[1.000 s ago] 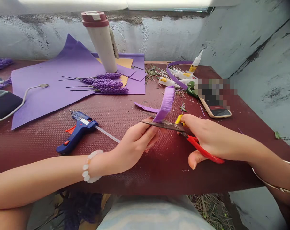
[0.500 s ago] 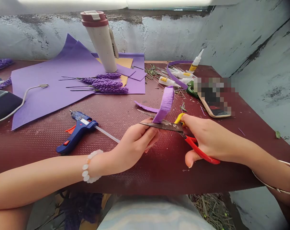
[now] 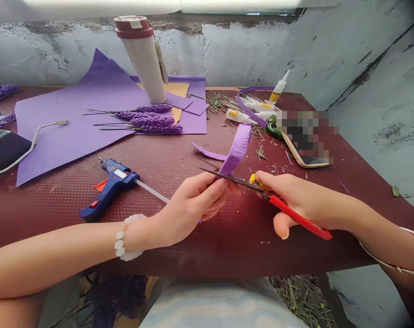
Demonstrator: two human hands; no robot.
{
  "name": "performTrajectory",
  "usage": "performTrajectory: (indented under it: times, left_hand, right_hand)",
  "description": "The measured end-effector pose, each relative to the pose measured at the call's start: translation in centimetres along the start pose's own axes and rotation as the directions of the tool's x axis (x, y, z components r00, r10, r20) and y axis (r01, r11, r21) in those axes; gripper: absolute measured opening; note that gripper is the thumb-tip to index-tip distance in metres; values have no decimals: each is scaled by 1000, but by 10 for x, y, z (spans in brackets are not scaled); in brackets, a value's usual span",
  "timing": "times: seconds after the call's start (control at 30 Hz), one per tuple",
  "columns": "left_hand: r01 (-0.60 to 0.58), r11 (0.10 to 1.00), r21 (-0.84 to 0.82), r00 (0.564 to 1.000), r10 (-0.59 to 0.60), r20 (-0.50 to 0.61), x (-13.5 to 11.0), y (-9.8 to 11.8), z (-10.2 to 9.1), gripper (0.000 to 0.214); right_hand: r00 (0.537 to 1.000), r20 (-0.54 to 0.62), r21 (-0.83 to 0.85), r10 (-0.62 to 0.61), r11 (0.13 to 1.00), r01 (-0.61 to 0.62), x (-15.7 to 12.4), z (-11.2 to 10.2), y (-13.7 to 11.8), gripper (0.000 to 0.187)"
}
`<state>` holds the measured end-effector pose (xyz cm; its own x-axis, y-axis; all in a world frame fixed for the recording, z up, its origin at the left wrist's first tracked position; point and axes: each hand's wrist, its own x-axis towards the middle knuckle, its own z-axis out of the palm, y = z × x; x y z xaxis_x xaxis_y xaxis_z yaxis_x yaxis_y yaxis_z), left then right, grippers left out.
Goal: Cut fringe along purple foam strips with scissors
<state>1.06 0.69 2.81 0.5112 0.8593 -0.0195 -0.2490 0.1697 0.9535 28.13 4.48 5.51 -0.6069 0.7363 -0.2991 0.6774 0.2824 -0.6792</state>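
Note:
A fringed purple strip (image 3: pixel 239 146) is pinched in my left hand (image 3: pixel 193 200), which wears a pale bead bracelet. It curls up above my fingers, and its thin cut end bends off to the left. My right hand (image 3: pixel 292 202) grips scissors (image 3: pixel 296 217) with red and yellow handles. Their dark blades lie across the strip's lower part, right at my left fingertips. Whether the blades have cut into the strip just there, I cannot tell. To the left of my left hand lies a blue glue gun (image 3: pixel 109 184) with a clear glue stick in its back.
Purple sheets (image 3: pixel 66 114) cover the back left, with purple flower stems (image 3: pixel 152 120) and a white tumbler (image 3: pixel 142 64) on them. Glue bottles (image 3: pixel 239 115), loose wires and a phone (image 3: pixel 306 146) lie at the back right. A white cable (image 3: pixel 36 136) runs at far left.
The scissors and my right hand have shifted slightly right and down, with the blades now tilted more. The strip leans a little more to the right. My left hand has barely moved.

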Motion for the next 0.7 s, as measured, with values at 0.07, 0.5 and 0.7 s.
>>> performTrajectory:
  times: [0.07,0.5,0.7]
  left_hand:
    - [8,1000,-10,1000,-8,3,0,-1,-1,51]
    - [21,998,-55,1000,-21,3,-2,-1,-1,46]
    - [18,998,-61,1000,-16,25,-3,-3,-4,45]
  right_hand:
    - [1000,28,19,-4,1000,3,0,0,2,67]
    - [985,162,81,63,994,-77,-6,0,10,45]
    - [985,166,148,39,987,-64,-7,-5,6,42]
